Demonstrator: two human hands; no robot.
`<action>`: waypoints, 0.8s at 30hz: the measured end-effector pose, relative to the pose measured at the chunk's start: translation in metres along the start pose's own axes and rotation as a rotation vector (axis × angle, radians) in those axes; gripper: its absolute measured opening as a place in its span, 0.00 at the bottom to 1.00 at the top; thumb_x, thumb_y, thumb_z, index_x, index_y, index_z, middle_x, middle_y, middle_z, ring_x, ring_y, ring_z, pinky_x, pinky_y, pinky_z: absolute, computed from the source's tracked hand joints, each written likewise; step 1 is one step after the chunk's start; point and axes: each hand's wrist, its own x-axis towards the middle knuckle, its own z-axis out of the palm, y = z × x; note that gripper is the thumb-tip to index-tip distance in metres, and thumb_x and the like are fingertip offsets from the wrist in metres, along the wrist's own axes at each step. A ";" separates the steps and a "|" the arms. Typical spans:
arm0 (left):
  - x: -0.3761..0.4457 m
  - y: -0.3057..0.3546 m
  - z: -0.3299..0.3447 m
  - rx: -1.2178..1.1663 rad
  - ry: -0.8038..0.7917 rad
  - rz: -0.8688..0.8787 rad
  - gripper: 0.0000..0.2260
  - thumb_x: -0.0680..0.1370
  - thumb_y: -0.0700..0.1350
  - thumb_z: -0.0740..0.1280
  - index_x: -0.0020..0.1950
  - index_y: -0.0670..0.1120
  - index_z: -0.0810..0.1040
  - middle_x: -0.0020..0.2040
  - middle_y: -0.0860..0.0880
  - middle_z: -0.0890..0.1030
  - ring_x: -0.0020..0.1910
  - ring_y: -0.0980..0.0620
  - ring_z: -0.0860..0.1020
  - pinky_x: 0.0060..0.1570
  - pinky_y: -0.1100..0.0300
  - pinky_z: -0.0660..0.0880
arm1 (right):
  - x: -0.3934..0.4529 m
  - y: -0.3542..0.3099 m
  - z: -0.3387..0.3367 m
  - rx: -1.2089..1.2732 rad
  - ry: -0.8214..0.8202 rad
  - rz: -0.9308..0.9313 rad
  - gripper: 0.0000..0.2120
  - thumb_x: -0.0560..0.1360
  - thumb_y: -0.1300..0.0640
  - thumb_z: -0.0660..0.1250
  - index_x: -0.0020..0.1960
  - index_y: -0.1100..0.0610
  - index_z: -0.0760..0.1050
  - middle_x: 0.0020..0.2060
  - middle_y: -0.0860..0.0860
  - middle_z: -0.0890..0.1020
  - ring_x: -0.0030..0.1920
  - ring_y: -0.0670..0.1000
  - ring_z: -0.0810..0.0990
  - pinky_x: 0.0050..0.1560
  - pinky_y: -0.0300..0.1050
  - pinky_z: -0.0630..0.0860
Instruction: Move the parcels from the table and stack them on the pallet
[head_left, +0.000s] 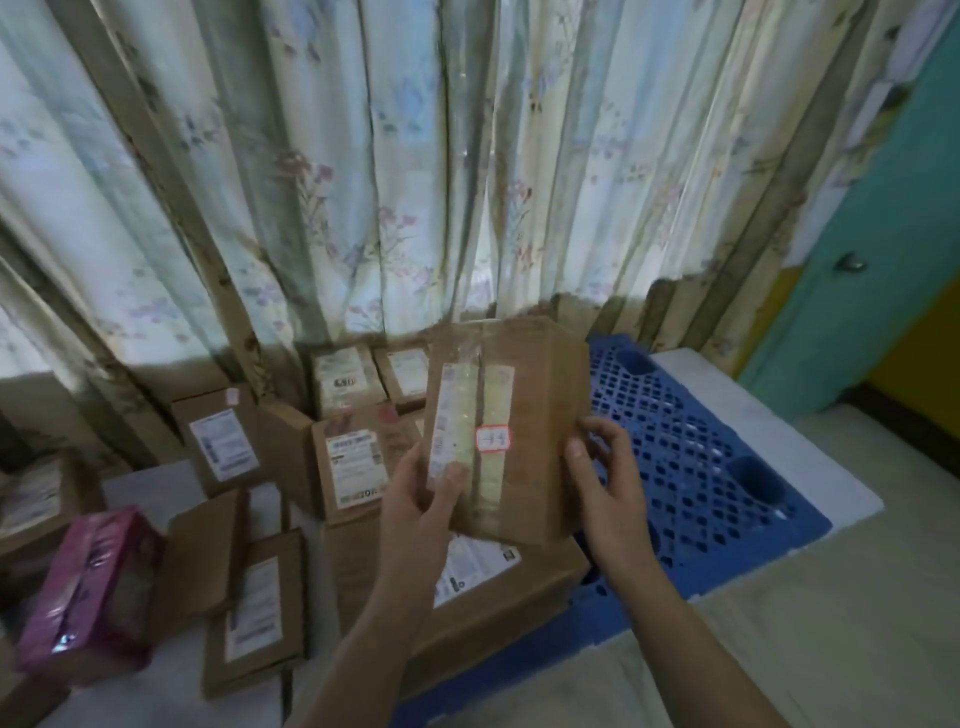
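A brown cardboard parcel (524, 415) with a long label and a small red-edged sticker hangs in the air in the middle of the view. My left hand (426, 499) grips its lower left edge. My right hand (608, 473) touches its right edge with the fingers curled round it. The blue plastic pallet (696, 467) lies on the floor to the right, mostly bare. Below the held parcel, a larger brown parcel (498, 582) lies on the pallet's left part. Several more brown parcels (260, 608) and a pink-wrapped box (88, 587) lie on the white table (150, 488) at the left.
A flowered curtain (415, 182) hangs right behind the table and pallet. A white foam sheet (737, 379) lies under the pallet. A teal door (852, 291) stands at the right. Pale floor (810, 644) stretches in front of the pallet.
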 end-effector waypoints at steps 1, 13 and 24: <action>0.006 -0.004 0.008 -0.014 0.009 -0.002 0.15 0.81 0.47 0.66 0.68 0.50 0.77 0.57 0.49 0.85 0.55 0.47 0.85 0.49 0.49 0.84 | 0.005 0.002 0.000 0.036 -0.029 0.013 0.23 0.76 0.42 0.65 0.70 0.45 0.69 0.67 0.41 0.73 0.62 0.33 0.75 0.59 0.41 0.79; 0.106 -0.041 0.083 0.122 -0.116 -0.016 0.17 0.83 0.42 0.66 0.72 0.52 0.73 0.63 0.56 0.80 0.60 0.60 0.80 0.54 0.62 0.80 | 0.137 0.027 -0.045 0.052 -0.121 0.141 0.32 0.78 0.53 0.72 0.79 0.48 0.65 0.66 0.47 0.81 0.62 0.47 0.83 0.56 0.45 0.83; 0.151 -0.087 0.090 0.486 -0.030 -0.222 0.07 0.84 0.49 0.65 0.62 0.53 0.75 0.55 0.60 0.79 0.53 0.68 0.79 0.42 0.70 0.77 | 0.236 0.096 -0.037 -0.040 -0.416 0.502 0.13 0.80 0.54 0.71 0.64 0.53 0.78 0.55 0.52 0.86 0.52 0.53 0.86 0.53 0.52 0.84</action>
